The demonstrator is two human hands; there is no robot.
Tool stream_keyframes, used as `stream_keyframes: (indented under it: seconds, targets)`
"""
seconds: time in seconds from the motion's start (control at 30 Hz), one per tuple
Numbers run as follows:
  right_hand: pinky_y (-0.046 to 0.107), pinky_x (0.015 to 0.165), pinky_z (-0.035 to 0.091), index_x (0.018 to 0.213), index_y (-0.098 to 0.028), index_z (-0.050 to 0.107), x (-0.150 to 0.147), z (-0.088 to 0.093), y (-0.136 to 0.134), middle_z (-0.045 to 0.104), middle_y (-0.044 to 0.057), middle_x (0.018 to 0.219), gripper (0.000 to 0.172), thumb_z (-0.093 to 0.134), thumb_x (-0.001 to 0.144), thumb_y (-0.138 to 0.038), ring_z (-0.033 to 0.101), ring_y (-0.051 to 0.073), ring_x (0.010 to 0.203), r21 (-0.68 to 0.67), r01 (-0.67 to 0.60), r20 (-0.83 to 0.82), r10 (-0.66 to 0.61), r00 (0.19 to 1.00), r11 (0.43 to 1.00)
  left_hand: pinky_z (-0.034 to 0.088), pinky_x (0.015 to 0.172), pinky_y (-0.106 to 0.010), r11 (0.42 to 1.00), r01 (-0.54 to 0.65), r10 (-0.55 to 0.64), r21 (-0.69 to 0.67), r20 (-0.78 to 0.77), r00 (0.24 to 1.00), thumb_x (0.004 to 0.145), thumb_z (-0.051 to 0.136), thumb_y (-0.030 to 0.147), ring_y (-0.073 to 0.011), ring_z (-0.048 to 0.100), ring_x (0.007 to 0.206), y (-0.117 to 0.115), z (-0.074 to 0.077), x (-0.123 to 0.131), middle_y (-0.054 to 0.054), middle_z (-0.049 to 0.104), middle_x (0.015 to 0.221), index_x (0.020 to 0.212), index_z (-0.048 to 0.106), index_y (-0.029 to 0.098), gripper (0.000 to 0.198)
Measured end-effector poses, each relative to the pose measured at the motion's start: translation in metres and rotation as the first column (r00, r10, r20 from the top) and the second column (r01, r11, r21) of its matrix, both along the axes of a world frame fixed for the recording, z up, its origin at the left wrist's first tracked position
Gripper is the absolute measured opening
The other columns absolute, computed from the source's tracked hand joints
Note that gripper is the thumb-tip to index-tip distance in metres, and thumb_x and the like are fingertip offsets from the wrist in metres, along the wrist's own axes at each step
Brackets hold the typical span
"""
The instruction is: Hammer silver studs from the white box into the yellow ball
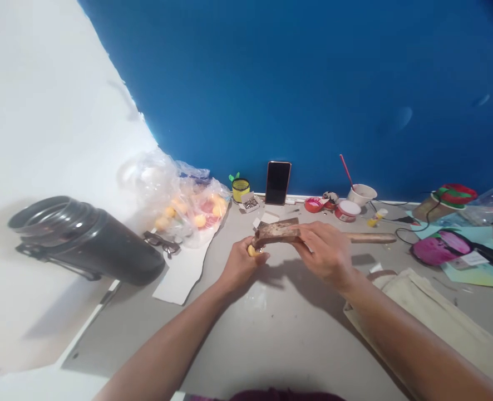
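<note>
My right hand [325, 252] is closed around a rusty hammer [277, 231] near its head; the wooden handle [371, 238] sticks out to the right. The hammer head hovers just over a small yellow ball [251, 251] that my left hand [242, 264] pinches between its fingers, low above the grey table [255, 340]. Both hands meet at the middle of the table.
A big black jar [83, 236] lies on its side at left, with glasses [162, 243] and a plastic bag of yellow balls [188, 209] beside it. A phone [278, 182] leans on the blue wall. Cups, lids, a cable and coloured paper crowd the right; folded cloth [434, 317] lies under my right forearm.
</note>
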State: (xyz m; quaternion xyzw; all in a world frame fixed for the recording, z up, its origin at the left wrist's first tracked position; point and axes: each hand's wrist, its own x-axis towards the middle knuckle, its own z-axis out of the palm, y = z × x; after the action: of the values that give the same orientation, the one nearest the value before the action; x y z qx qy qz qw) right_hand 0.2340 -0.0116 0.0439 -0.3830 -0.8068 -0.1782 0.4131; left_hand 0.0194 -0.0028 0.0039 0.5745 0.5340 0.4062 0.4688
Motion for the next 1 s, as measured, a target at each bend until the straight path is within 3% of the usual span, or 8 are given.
stream_keyframes:
  seconds: [0.27,0.37,0.47,0.53,0.63,0.73,0.83,1.0]
  targets:
    - [0.03,0.073,0.045,0.105,-0.019,0.071,0.001,-0.003,0.004,0.078,0.005,0.093,0.01,0.066,0.096,-0.017,0.068,0.018,0.081,0.041,-0.016,0.03,0.015,0.999,0.999,0.043,0.061,-0.027,0.999,0.013,-0.013,0.039,0.015,1.0,0.069,0.073,0.025,-0.0146,0.054,0.066,0.004,-0.008,-0.003,-0.002,0.065,0.075,0.084,0.07,0.014,0.018]
    - [0.031,0.077,0.048,0.105,-0.019,0.071,0.013,-0.003,0.011,0.077,0.007,0.095,0.011,0.067,0.096,-0.024,0.068,0.021,0.087,-0.017,0.069,-0.051,-0.07,0.996,0.997,0.043,0.06,-0.025,0.999,0.025,-0.026,0.02,0.04,0.999,0.068,0.073,0.022,-0.0133,0.054,0.065,0.003,-0.006,-0.003,0.0,0.064,0.074,0.086,0.066,0.017,0.02]
    - [0.035,0.082,0.05,0.111,-0.019,0.071,0.03,-0.005,0.024,0.075,0.011,0.102,0.021,0.065,0.095,-0.032,0.067,0.027,0.097,-0.166,0.214,-0.095,-0.231,0.968,0.963,0.044,0.06,-0.024,0.998,0.057,-0.057,0.0,0.077,0.995,0.069,0.071,0.021,-0.0127,0.054,0.065,0.0,-0.002,-0.001,0.0,0.064,0.077,0.092,0.066,0.019,0.024]
    - [0.037,0.08,0.049,0.118,-0.019,0.07,0.041,-0.007,0.033,0.075,0.011,0.106,0.03,0.064,0.093,-0.035,0.067,0.03,0.099,-0.325,0.325,-0.077,-0.367,0.927,0.888,0.043,0.059,-0.023,0.998,0.065,-0.064,-0.007,0.097,0.993,0.071,0.071,0.022,-0.012,0.054,0.065,-0.003,0.0,0.0,0.0,0.065,0.08,0.095,0.066,0.02,0.024]
    - [0.034,0.073,0.046,0.126,-0.023,0.069,0.054,-0.008,0.046,0.076,0.009,0.107,0.038,0.063,0.092,-0.038,0.069,0.03,0.097,-0.584,0.448,0.043,-0.525,0.85,0.677,0.043,0.057,-0.023,0.997,0.069,-0.065,-0.023,0.143,0.988,0.074,0.073,0.025,-0.0105,0.052,0.063,-0.006,0.003,0.0,0.0,0.063,0.082,0.097,0.066,0.021,0.024]
    - [0.032,0.07,0.043,0.129,-0.025,0.068,0.061,-0.011,0.055,0.077,0.008,0.106,0.04,0.061,0.093,-0.039,0.07,0.029,0.094,-0.722,0.486,0.165,-0.56,0.812,0.492,0.043,0.057,-0.023,0.995,0.093,-0.086,-0.03,0.193,0.977,0.077,0.073,0.028,-0.01,0.05,0.061,-0.008,0.006,0.0,0.001,0.06,0.08,0.101,0.067,0.022,0.026]
    - [0.032,0.072,0.043,0.13,-0.026,0.067,0.064,-0.016,0.06,0.077,0.009,0.109,0.039,0.059,0.094,-0.039,0.07,0.03,0.099,-0.755,0.5,0.244,-0.526,0.815,0.424,0.041,0.056,-0.023,0.996,0.082,-0.077,-0.017,0.194,0.978,0.078,0.072,0.029,-0.0101,0.051,0.063,-0.008,0.009,0.0,-0.002,0.063,0.088,0.102,0.07,0.022,0.025]
    - [0.034,0.076,0.044,0.13,-0.029,0.067,0.065,-0.024,0.061,0.076,0.008,0.116,0.039,0.06,0.093,-0.04,0.07,0.032,0.105,-0.766,0.515,0.324,-0.461,0.826,0.384,0.04,0.056,-0.022,0.998,0.049,-0.039,-0.038,0.229,0.973,0.078,0.071,0.029,-0.0104,0.052,0.065,-0.006,0.008,0.0,-0.003,0.065,0.093,0.107,0.07,0.023,0.029]
